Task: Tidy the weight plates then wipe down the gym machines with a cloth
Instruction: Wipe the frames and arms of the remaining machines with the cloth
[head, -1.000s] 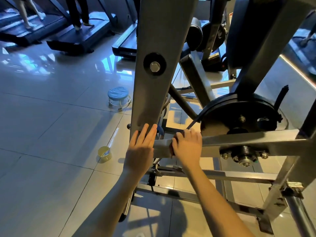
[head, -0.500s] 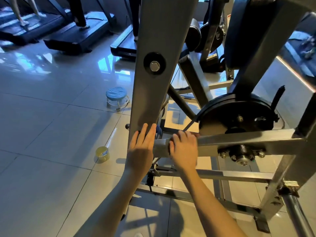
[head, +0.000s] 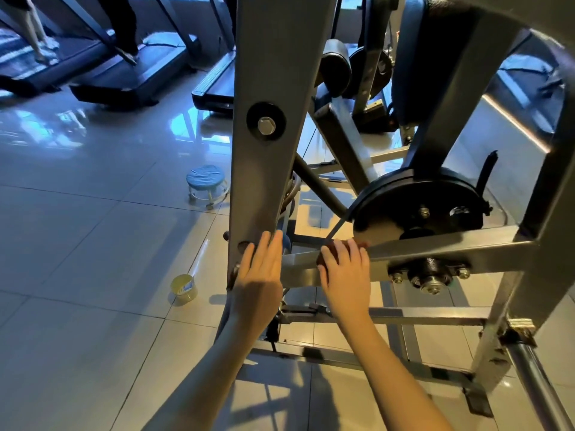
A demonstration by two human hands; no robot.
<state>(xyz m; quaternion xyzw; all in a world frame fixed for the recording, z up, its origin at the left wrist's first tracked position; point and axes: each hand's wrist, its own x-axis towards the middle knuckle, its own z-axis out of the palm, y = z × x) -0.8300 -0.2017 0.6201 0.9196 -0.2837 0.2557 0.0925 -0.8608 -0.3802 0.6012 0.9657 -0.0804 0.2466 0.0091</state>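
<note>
Head camera: left hand lies flat, fingers straight, on the grey upright. Right hand curls over a dark cloth, pressing it onto the crossbar just beside the left hand. A black weight plate sits just above the right hand.

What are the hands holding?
The right hand holds a dark cloth bunched under its fingers on the crossbar. The left hand holds nothing, flat on the post.
</note>
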